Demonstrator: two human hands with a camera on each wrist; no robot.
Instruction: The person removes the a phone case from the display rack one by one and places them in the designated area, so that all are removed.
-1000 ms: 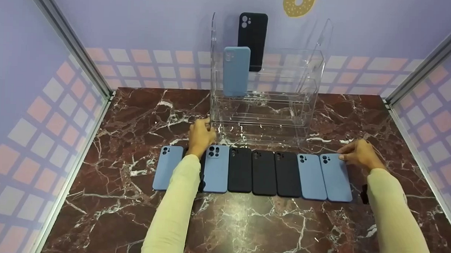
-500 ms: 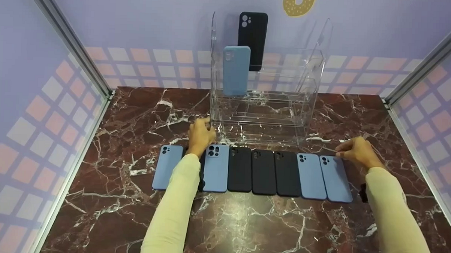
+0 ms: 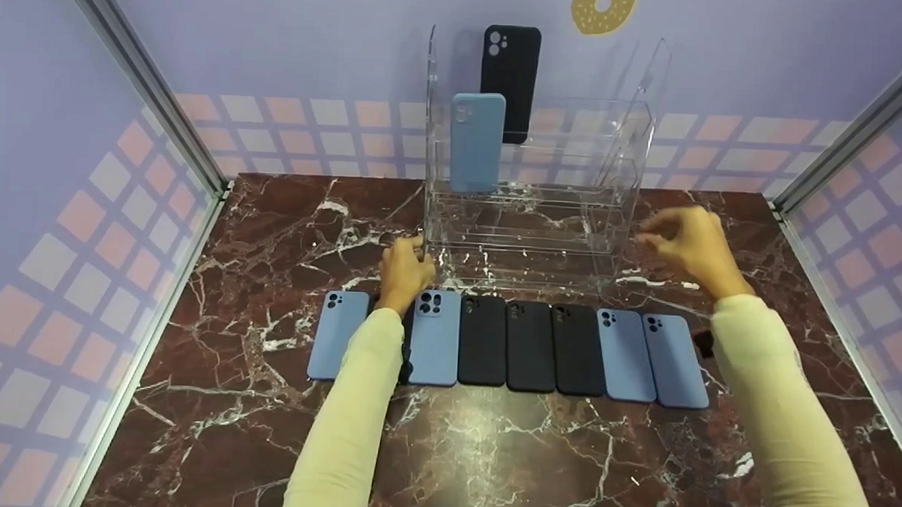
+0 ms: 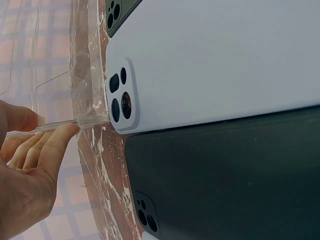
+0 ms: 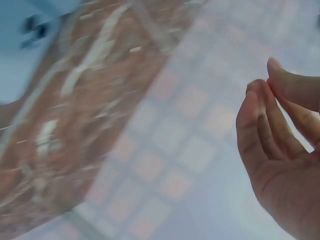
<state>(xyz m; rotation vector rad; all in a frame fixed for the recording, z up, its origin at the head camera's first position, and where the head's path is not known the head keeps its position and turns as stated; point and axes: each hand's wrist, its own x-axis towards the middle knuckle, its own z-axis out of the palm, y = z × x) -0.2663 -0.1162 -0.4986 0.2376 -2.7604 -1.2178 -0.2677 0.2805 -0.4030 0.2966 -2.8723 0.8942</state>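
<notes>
In the head view, my left hand (image 3: 403,278) is at the left front edge of a clear tiered display stand (image 3: 522,248). The left wrist view shows thumb and fingers pinching the stand's clear side panel (image 4: 60,125). My right hand (image 3: 691,251) hangs in the air off the stand's right side, fingers bent, nothing between them. On the stand, a light blue phone case (image 3: 476,145) stands upright in front of a black phone case (image 3: 519,68). Blue case (image 3: 434,350) and black case (image 3: 530,354) belong to a row before the stand; my left forearm covers part of it.
At the row's right end lie two blue cases, the outer one (image 3: 676,363) slightly angled. Another blue case (image 3: 339,336) marks the left end. The marble-patterned table (image 3: 227,426) is bounded by tiled-print walls (image 3: 108,196) on the left, right and back.
My right hand has let go of the outermost blue case and risen up and left to the stand's right side. The left hand stays at the stand's edge.
</notes>
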